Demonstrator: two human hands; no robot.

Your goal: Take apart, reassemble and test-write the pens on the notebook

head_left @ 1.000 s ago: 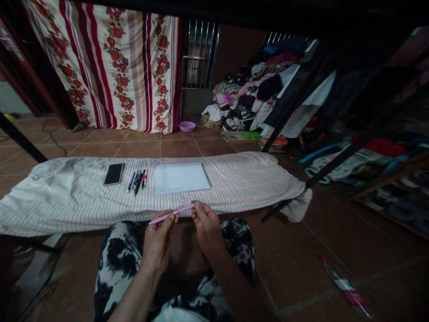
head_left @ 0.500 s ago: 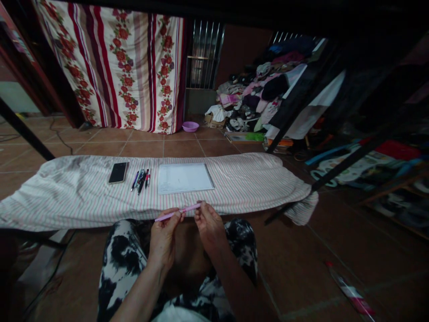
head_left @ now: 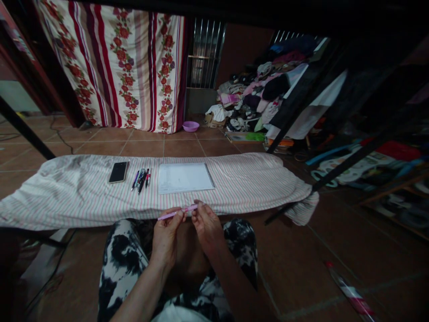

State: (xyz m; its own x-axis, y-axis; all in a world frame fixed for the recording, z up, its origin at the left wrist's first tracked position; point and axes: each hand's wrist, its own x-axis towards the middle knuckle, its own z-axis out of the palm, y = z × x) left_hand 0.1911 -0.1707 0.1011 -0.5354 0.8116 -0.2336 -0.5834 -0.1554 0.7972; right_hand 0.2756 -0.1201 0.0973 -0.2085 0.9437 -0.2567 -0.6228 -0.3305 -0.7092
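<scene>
Pen: slim pink pen point(head_left: 190, 208), slightly tilted, spanning both hands at the bench's near edge in my view.
Left grip: bare left hand point(head_left: 165, 235), thumb and fingers pinching the barrel.
Right grip: bare right hand point(head_left: 208, 227), fingertips pinching its right end.
Bench: pink-and-green-striped white cloth point(head_left: 248, 181) on top; I see, left to right, black-screened rectangular phone point(head_left: 118, 172), loose cluster of dark and coloured pens point(head_left: 141, 179), white spiral-bound notebook point(head_left: 186, 177).

Notebook point(head_left: 187, 178) ahead; free cloth point(head_left: 250, 183) rightward

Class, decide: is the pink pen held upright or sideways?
Sideways: the pink pen runs across between the left hand and right hand.
</scene>
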